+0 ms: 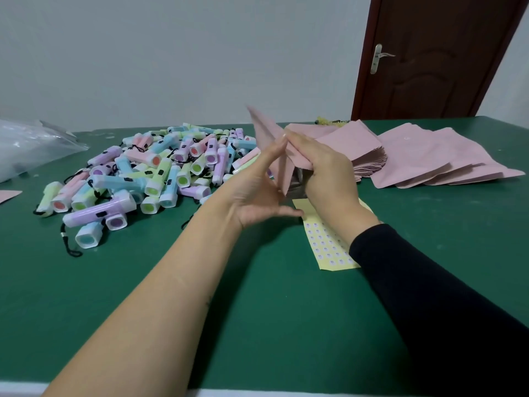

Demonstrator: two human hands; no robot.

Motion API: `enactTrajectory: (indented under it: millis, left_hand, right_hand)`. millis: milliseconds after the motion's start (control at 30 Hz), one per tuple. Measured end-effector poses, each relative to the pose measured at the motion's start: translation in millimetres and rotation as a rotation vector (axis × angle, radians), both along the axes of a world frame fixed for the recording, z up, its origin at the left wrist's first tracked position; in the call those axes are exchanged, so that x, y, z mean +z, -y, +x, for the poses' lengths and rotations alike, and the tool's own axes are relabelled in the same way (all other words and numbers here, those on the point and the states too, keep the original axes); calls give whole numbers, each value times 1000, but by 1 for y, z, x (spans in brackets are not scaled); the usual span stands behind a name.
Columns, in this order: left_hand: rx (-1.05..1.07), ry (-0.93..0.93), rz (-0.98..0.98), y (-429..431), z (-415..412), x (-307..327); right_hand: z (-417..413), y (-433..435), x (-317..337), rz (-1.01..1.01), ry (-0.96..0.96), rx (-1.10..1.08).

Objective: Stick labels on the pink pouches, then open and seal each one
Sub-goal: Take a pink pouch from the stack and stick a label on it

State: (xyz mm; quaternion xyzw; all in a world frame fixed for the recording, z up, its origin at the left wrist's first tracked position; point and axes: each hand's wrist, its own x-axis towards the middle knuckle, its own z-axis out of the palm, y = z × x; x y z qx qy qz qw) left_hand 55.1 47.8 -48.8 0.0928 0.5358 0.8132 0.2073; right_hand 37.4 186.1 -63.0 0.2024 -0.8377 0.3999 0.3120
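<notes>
I hold one pink pouch [267, 133] up above the middle of the green table, its mouth spread so the silver lining shows. My right hand [323, 170] grips the pouch's right side with curled fingers. My left hand [257, 193] has straight fingers laid against the pouch's left face, the thumb stretched out below. A yellow label sheet [323, 245] with rows of small stickers lies flat under my right wrist. A stack of pink pouches [357, 147] sits just behind my hands, and more pouches [435, 156] are fanned out to the right.
A big heap of pastel mini flashlights [148, 173] with black cords covers the left middle of the green table [257, 325]. A clear plastic bag [31, 144] lies at the far left. One pink pouch corner [8, 194] shows at the left edge. A brown door [429, 55] stands behind.
</notes>
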Motion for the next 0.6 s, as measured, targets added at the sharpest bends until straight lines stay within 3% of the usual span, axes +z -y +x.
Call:
enactTrajectory:
  millis: [167,300,400,467,600]
  left_hand:
    - [77,59,222,-1,-1,-1]
    - [174,75,402,0,-3,2]
    - [199,79,459,1,-4,2]
    - [191,78,426,-2,-2,3]
    - [247,98,313,-3,-6,6]
  right_hand:
    - [7,5,8,-98,-12,-80]
    - [17,16,11,-236,-221,-39]
    - [18,21,7,111,-114,-6]
    - [15,23,1,217,-9,20]
    - [10,14,-1,-82,65,117]
